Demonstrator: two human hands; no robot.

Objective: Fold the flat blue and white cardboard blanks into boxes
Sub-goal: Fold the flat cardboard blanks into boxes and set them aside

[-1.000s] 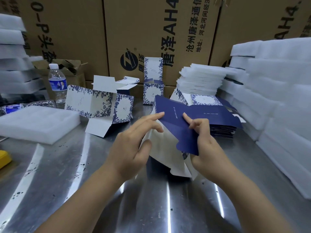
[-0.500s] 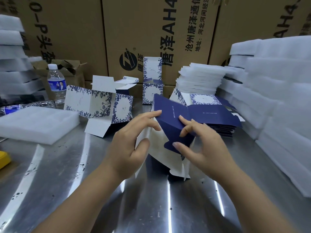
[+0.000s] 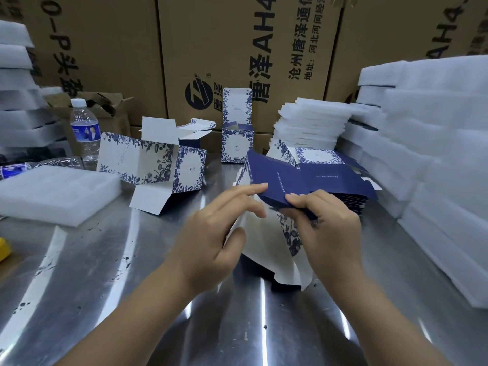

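Well left of the stack of flat blanks (image 3: 343, 180), an open-ended box (image 3: 158, 165) lies on its side. Just left of and in front of the stack, the left hand (image 3: 211, 233) braces the blank (image 3: 266, 241), thumb on its white wall, fingers lightly curved behind, forefinger touching the navy flap (image 3: 274, 180). The right hand (image 3: 330, 233) pinches that flap, fingers curled over, thumb beneath. The step looks like creasing the flap inward. Next it likely needs tucking squarely between the walls.
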